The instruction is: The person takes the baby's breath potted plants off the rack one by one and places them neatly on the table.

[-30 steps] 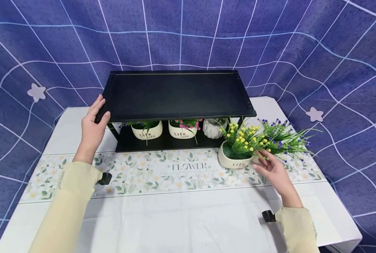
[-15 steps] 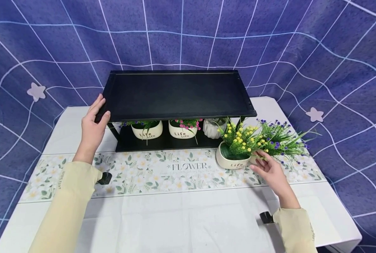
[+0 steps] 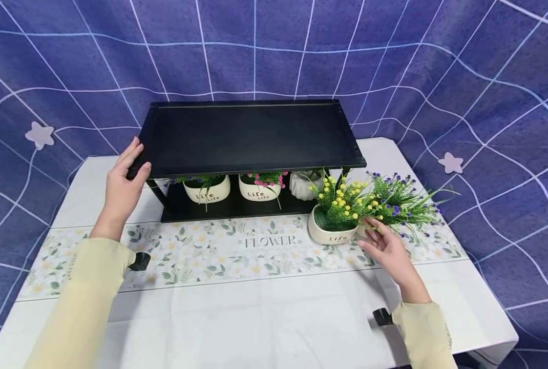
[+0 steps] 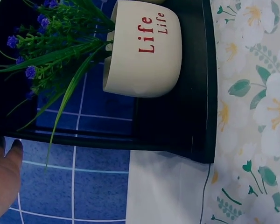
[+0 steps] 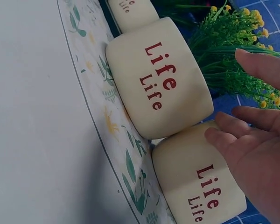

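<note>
My left hand (image 3: 123,187) rests on the left front corner of a black two-level shelf (image 3: 251,136), its thumb over the top. Part of that hand (image 4: 2,182) shows beside the shelf in the left wrist view. On the right, a cream "Life" pot (image 3: 328,234) of yellow flowers stands before the shelf. Just right of it is a second cream pot (image 5: 196,186) with purple flowers (image 3: 396,202). My right hand (image 3: 386,251) touches this second pot near its rim with extended fingers, thumb held away. In the right wrist view both pots appear touching.
On the lower level stand a cream pot (image 3: 208,192) with purple flowers, another cream pot (image 3: 260,192) with pink flowers, and a grey-white ribbed pot (image 3: 303,187). A floral runner (image 3: 200,261) crosses the white-covered table (image 3: 255,318). A blue patterned curtain (image 3: 255,61) hangs behind.
The yellow-flowered pot and my right hand have shifted slightly left toward the shelf. My left hand keeps its place on the corner. The head view has also shifted a little.
</note>
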